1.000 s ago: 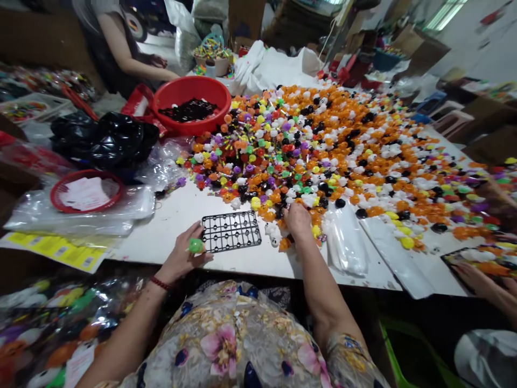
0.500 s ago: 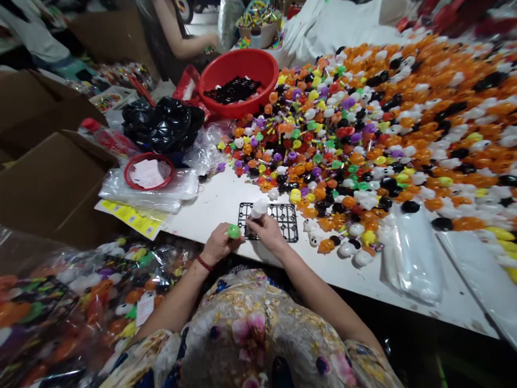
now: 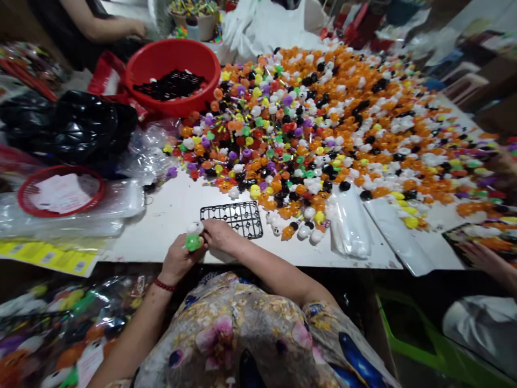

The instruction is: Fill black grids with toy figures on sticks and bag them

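My left hand [image 3: 181,258] is closed around a small green plastic figure [image 3: 194,243], whose top pokes out above the fingers. Against it sits a white plastic figure [image 3: 195,228] with dark spots, pinched at its side by the fingers of my right hand [image 3: 218,235]. Both hands meet at the table's near edge, and the fingertips between them are partly hidden. Behind my right hand, a black plastic grid [image 3: 238,212] lies flat on the white table [image 3: 169,210].
A large heap of small coloured figures [image 3: 307,118] covers the table's far side. At the left stand a red basin [image 3: 173,108] with black grids and a red basket [image 3: 24,199] of paper slips. Clear plastic bags [image 3: 351,226] lie right. Another person's hand [image 3: 484,258] shows at far right.
My right hand has moved from over the black grid to my left hand, bringing the white figure beside the green one. The view has swung to the right.
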Demonstrator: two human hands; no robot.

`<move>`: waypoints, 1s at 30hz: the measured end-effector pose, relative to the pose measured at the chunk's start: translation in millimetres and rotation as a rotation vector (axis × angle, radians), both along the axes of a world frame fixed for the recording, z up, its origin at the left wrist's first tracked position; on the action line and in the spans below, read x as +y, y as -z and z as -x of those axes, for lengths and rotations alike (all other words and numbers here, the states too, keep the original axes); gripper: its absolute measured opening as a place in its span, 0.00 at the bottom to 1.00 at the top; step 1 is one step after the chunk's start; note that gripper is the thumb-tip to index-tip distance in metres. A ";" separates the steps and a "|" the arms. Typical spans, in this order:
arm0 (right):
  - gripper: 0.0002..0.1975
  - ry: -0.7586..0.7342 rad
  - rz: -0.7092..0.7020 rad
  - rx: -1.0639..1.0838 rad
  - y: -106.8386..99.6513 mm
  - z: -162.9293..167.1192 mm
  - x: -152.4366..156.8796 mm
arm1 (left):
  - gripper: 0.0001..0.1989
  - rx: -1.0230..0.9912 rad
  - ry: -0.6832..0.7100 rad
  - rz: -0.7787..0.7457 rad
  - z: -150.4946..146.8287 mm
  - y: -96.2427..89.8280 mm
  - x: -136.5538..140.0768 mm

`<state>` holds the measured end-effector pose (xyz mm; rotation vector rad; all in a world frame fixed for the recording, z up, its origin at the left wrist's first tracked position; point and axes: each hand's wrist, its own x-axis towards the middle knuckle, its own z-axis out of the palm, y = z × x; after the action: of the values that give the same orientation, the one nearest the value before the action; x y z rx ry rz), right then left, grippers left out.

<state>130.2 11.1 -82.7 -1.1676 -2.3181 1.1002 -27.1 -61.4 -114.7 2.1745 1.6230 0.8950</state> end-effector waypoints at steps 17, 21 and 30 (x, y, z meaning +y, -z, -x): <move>0.09 1.014 -0.298 -0.480 -37.1 -220.5 8.6 | 0.19 -0.092 -0.012 -0.020 -4.7 -11.3 0.9; 0.08 1.045 -0.291 -0.591 -27.8 -215.8 18.2 | 0.20 -0.091 -0.017 -0.012 -5.0 -11.9 0.7; 0.14 1.100 -0.412 -0.524 -10.5 -225.2 12.0 | 0.20 -0.068 0.012 -0.057 -6.6 -13.0 1.8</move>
<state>355.4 23.1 -72.3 -2.2476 -1.5402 -0.0827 -20.5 -59.6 -101.8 2.1638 1.5697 1.0117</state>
